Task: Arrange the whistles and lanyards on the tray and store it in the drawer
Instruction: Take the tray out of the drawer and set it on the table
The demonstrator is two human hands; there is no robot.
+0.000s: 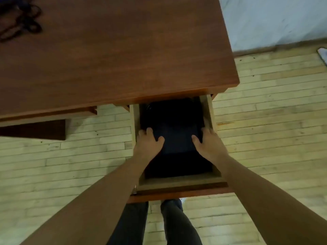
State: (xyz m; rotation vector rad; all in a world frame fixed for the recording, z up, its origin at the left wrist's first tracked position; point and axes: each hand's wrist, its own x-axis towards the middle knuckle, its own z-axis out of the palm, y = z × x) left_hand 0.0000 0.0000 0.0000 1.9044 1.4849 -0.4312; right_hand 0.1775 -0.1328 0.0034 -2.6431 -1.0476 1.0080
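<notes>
Now a dark, flat tray [174, 137] lies low inside the open drawer [178, 182], and both of your hands are on it. Your left hand [147, 143] covers the tray's left edge with the fingers spread and the thumb pointing inward; your right hand [208, 141] mirrors it on the right edge, close to the drawer's right wall. Both hands look clamped on the tray's sides, though the fingertips sink into shadow, so the hold underneath is unclear. The tray's surface is too dark to show any whistles or lanyards on it.

The drawer is pulled well out toward you from under the right end of the reddish wooden surface [123, 55]. At the far left corner of that surface lies a dark tangle of cord [21, 22], blurred; it may be lanyards not on the tray, but that cannot be told for certain. Pale floorboards [265, 121] lie below, and your legs [169, 225] stand under the drawer front.

You appear to be at the storing step: setting the tray down in the drawer. Next, the move calls for releasing both edges, drawing your hands clear of the drawer walls, then pushing the front shut evenly.
</notes>
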